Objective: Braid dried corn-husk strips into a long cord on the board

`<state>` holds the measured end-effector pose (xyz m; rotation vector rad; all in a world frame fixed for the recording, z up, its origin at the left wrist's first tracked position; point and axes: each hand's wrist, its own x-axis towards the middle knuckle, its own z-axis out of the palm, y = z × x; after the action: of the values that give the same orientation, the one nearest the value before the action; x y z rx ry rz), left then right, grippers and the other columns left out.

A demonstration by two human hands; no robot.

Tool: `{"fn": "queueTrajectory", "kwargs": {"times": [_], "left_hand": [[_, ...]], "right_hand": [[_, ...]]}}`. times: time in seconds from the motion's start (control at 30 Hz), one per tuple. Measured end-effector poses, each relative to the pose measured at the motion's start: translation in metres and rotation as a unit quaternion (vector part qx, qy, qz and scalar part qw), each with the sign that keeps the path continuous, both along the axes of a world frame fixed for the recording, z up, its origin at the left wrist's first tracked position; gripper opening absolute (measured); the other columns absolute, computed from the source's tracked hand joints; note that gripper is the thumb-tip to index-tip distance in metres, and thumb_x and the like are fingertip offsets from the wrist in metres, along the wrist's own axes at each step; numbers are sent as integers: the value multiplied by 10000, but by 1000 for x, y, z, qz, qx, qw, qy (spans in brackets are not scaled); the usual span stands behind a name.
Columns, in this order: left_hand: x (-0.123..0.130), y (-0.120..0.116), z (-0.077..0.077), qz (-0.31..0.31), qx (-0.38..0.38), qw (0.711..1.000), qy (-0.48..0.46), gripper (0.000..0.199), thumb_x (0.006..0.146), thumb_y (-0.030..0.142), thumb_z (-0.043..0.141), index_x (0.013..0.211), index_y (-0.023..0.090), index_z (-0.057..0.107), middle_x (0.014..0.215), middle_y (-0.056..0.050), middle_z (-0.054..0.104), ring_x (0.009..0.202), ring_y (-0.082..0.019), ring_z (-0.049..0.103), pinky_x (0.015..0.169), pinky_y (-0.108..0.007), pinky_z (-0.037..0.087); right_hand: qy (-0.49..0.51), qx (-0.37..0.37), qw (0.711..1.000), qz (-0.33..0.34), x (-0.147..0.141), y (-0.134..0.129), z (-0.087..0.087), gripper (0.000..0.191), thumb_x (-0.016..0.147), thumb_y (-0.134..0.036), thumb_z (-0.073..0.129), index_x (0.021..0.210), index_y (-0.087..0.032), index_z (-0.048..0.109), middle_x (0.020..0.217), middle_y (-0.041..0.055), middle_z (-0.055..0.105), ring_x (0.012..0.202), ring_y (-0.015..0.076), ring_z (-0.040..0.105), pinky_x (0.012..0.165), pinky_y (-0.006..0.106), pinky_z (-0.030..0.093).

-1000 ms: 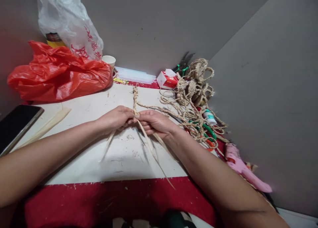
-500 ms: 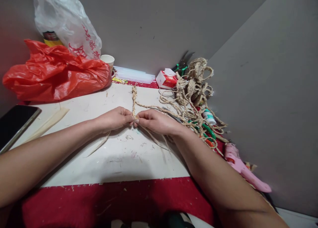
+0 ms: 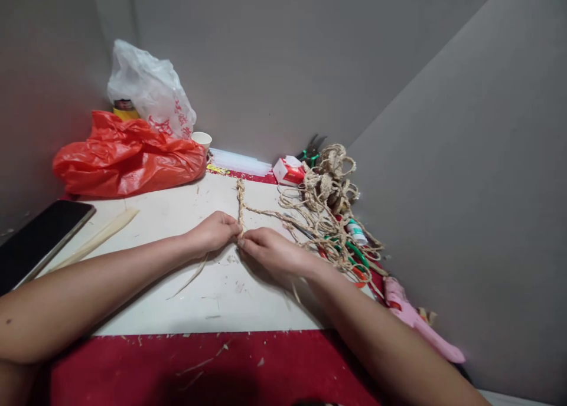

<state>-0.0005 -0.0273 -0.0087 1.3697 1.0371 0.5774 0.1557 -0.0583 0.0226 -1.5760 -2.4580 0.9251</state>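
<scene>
- While the braid (image 3: 241,200) is pinched at its near end by the fingers of the left hand (image 3: 217,230), that same end is gripped by the pressed-together fingers of the right hand (image 3: 270,249).
- The braid is laid mid-worktop (image 3: 248,311), pointed at the far edge.
- Compared with a second ago, fewer strands (image 3: 195,275) are seen fanned toward the near edge.
- The tangled rope (image 3: 328,222) is left unmoved along the right edge.

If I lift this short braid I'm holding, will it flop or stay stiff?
The braid probably bends but keeps some shape, being plaited thicker than the loose strips. It's likely light: the strips look thin. The cord beside it may drag along if attached.
</scene>
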Motion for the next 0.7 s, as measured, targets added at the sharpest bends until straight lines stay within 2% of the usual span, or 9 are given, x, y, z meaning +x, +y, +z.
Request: {"fn": "queueTrajectory", "kwargs": {"times": [0.13, 0.2, 0.27, 0.43, 0.57, 0.7], "left_hand": [[-1, -5, 2, 4, -38, 999, -25, 323, 763, 252, 521, 477, 187, 385, 371, 66, 293, 320, -46, 200, 387, -247, 111], [-2, -5, 1, 8, -31, 999, -26, 301, 750, 259, 548, 497, 183, 404, 367, 70, 305, 312, -44, 211, 378, -242, 110], [-2, -5, 0, 7, -25, 999, -22, 268, 740, 259, 560, 519, 177, 432, 355, 77, 305, 306, -44, 212, 373, -234, 111], [-3, -4, -3, -4, -8, 1000, -13, 269, 742, 251, 539, 514, 175, 419, 343, 81, 295, 299, -44, 199, 363, -229, 112], [-3, -5, -2, -15, 5, 1000, -8, 283, 749, 226, 517, 498, 179, 396, 336, 76, 297, 290, -45, 205, 357, -227, 116], [-3, -7, -2, -12, 13, 1000, 6, 283, 743, 203, 512, 490, 185, 387, 316, 74, 284, 280, -51, 204, 351, -230, 105]], "right_hand": [[-119, 115, 986, -28, -15, -19, -10, 309, 905, -253, 316, 902, -126, 598, 846, 110, 653, 699, 161, 555, 628, 264, 344], [-158, 128, 979, -18, -20, -31, -6, 332, 926, -270, 291, 957, -125, 588, 866, 128, 662, 710, 176, 578, 624, 272, 341], [-170, 116, 978, 19, -23, -46, 3, 346, 935, -295, 290, 930, -125, 592, 822, 126, 663, 678, 174, 578, 602, 269, 332], [-89, 43, 982, 159, -32, -86, 30, 325, 923, -330, 369, 815, -143, 613, 712, 69, 648, 588, 117, 523, 561, 223, 328], [-8, 2, 981, 192, -46, -106, 53, 287, 914, -353, 421, 867, -153, 621, 724, 41, 654, 603, 93, 541, 566, 191, 342], [76, -14, 964, 253, -63, -116, 83, 276, 919, -359, 431, 857, -168, 620, 755, 36, 657, 665, 93, 574, 612, 183, 366]]}}
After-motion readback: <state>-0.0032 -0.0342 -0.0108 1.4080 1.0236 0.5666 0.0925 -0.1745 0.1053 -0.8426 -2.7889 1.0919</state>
